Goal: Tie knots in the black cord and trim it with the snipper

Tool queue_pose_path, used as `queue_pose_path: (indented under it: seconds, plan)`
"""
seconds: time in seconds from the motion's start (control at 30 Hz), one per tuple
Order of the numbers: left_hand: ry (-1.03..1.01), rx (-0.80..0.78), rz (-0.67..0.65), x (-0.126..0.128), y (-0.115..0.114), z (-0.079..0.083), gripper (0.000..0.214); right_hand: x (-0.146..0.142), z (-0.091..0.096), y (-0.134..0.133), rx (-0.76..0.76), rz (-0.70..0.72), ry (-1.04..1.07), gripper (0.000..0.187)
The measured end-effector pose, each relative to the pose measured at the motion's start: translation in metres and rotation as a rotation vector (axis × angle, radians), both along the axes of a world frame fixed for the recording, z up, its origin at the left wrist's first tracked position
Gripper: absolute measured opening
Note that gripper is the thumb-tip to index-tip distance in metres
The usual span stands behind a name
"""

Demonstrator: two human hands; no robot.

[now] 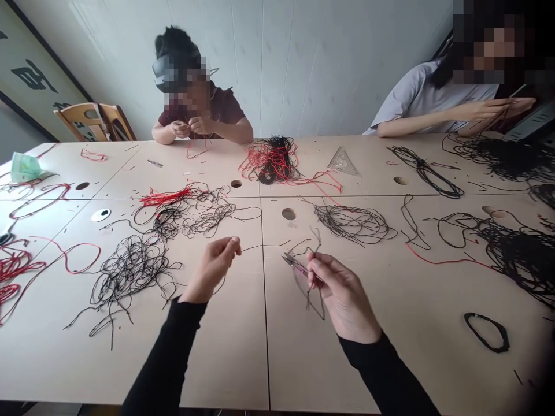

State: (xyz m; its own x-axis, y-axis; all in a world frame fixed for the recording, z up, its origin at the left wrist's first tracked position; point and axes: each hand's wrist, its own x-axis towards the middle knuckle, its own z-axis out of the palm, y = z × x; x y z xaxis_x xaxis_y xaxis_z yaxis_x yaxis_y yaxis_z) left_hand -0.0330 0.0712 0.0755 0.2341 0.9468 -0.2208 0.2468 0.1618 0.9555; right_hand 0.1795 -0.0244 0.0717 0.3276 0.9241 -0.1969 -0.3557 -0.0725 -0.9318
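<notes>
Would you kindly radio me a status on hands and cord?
Left hand pinching thin cord; right hand pinching looped dark cord; snips close by, contact unclear.

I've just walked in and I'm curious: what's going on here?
The left hand pinches a thin dark strand, and the right hand holds a dark cord. Snips show beside it; whether it grips them too, I can't tell. Across the table, one person handles red cord; what another person holds is hard to make out. A black tangle lies to the left.
</notes>
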Motion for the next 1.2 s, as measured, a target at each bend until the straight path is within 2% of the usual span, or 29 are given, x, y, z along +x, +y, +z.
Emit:
queue_pose_path:
  seconds: [0.07,0.13,0.33,0.43,0.53,0.67,0.77,0.9,1.0,1.2]
  plan:
    - [0.055,0.046,-0.074,0.012,0.006,-0.004,0.04,-0.009,-0.007,0.017,0.004,0.02,0.025,0.03]
    - [0.104,0.102,-0.136,0.019,0.014,0.0,0.04,-0.014,-0.01,0.033,0.008,0.019,0.04,0.029]
    - [0.21,0.343,-0.194,0.024,0.031,0.034,0.034,-0.021,0.007,0.075,0.148,-0.017,0.019,0.022]
    - [0.26,0.341,-0.221,0.021,0.03,0.047,0.035,-0.026,0.017,0.089,0.209,0.011,-0.036,0.021]
    - [0.283,0.31,-0.239,0.017,0.028,0.051,0.037,-0.028,0.023,0.098,0.21,0.047,-0.081,0.024]
    - [0.286,0.287,-0.278,0.014,0.025,0.052,0.035,-0.029,0.025,0.104,0.217,0.072,-0.095,0.026]
    - [0.376,0.296,-0.336,0.014,0.023,0.053,0.032,-0.03,0.026,0.102,0.231,0.112,-0.138,0.025]
    - [0.497,0.322,-0.424,0.013,0.021,0.054,0.036,-0.032,0.029,0.093,0.188,0.255,-0.241,0.026]
    - [0.512,0.332,-0.479,0.013,0.02,0.053,0.037,-0.028,0.033,0.087,0.137,0.321,-0.273,0.028]
    - [0.496,0.341,-0.53,0.015,0.018,0.053,0.034,-0.016,0.037,0.086,0.17,0.25,-0.233,0.024]
